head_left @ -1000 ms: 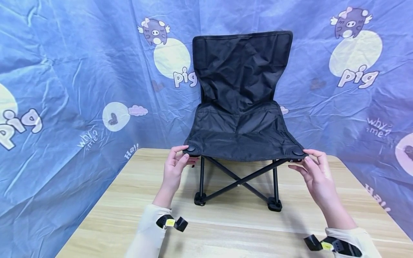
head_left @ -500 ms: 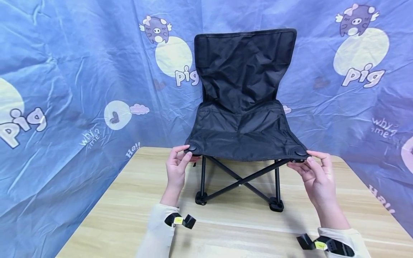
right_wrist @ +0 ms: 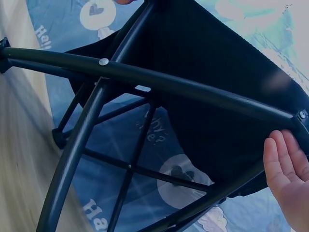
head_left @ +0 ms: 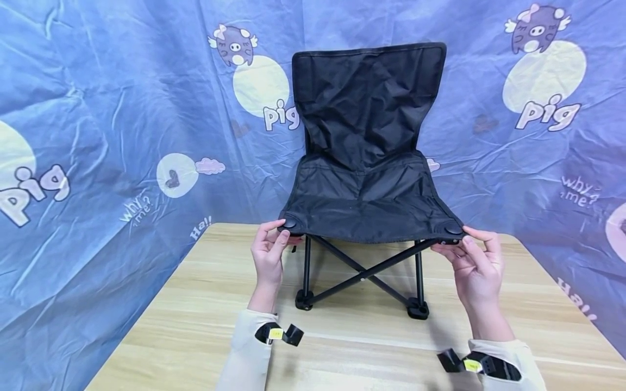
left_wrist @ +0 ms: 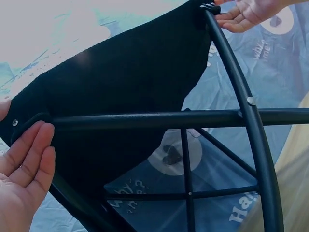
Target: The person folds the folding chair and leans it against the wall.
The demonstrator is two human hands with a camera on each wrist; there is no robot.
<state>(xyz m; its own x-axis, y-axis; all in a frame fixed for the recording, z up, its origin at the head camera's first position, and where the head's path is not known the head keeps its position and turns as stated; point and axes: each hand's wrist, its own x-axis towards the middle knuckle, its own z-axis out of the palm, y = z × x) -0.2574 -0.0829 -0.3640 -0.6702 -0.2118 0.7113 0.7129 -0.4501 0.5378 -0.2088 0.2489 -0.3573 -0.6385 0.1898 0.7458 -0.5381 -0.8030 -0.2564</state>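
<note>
A small black folding chair (head_left: 364, 184) stands unfolded on the wooden surface (head_left: 161, 320), near its far edge, with its back toward the blue printed backdrop (head_left: 98, 108). The two front corners of the fabric seat lie in the two hands. The left hand (head_left: 268, 255) takes the front left corner: the thumb lies on top beside the round corner cap and the fingers curl underneath, so the grip is closed on that corner of the chair. From the left wrist view, the fingers (left_wrist: 34, 154) lie straight against the underside of the seat just below the frame tube. The right hand (head_left: 474, 269) takes the front right corner in the same manner, thumb above and fingers below, pinching the fabric edge at the cap. From the right wrist view, the fingertips (right_wrist: 280, 159) rest just beside the riveted joint of the frame. Both forearms reach forward over the surface, palms turned inward toward each other, wrists raised to seat height. The crossed legs and both front feet (head_left: 418, 309) touch the surface between the arms.
</note>
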